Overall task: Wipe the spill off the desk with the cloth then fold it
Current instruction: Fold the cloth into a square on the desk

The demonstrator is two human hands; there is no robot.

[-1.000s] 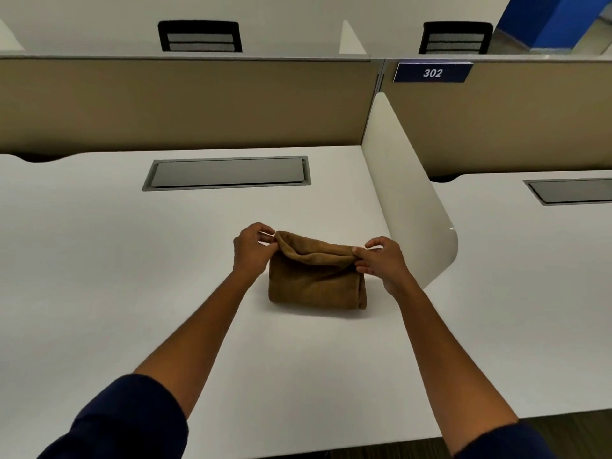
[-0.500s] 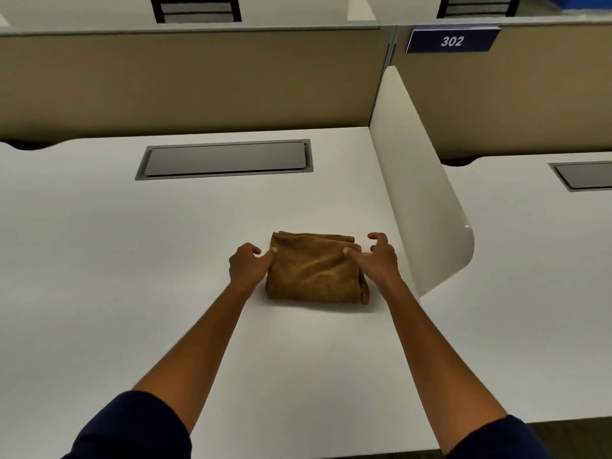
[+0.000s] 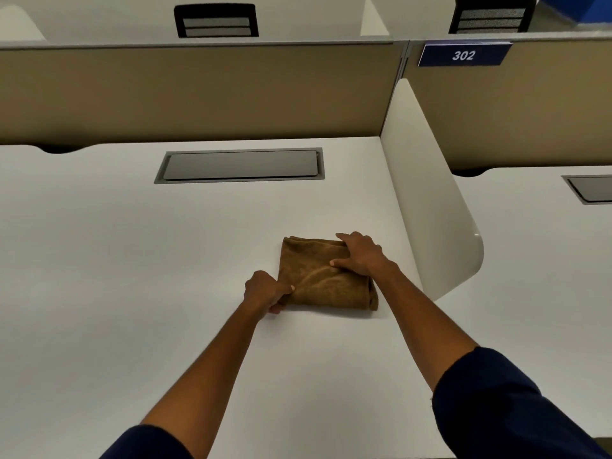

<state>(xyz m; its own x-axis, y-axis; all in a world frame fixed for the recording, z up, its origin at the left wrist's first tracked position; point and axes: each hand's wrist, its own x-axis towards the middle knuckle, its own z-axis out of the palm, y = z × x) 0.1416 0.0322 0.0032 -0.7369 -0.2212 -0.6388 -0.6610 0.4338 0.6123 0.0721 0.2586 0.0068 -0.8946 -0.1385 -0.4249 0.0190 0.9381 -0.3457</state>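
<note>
A brown cloth point(image 3: 318, 279) lies folded into a thick rectangle on the white desk point(image 3: 132, 260), close to the side divider. My left hand point(image 3: 266, 291) pinches the cloth's near left corner, fingers curled under its edge. My right hand point(image 3: 359, 253) lies on top of the cloth's far right part, fingers spread toward the far edge and thumb pressing the middle. No spill shows on the desk.
A grey cable hatch point(image 3: 240, 165) is set into the desk behind the cloth. A white curved divider point(image 3: 427, 193) stands right of the cloth. A tan partition point(image 3: 198, 94) closes the back, with a sign reading 302 point(image 3: 463, 55). Another desk lies to the right.
The raised top fold was laid down flat. My right hand moved onto the cloth's top, and my left hand slid down to the near left corner.
</note>
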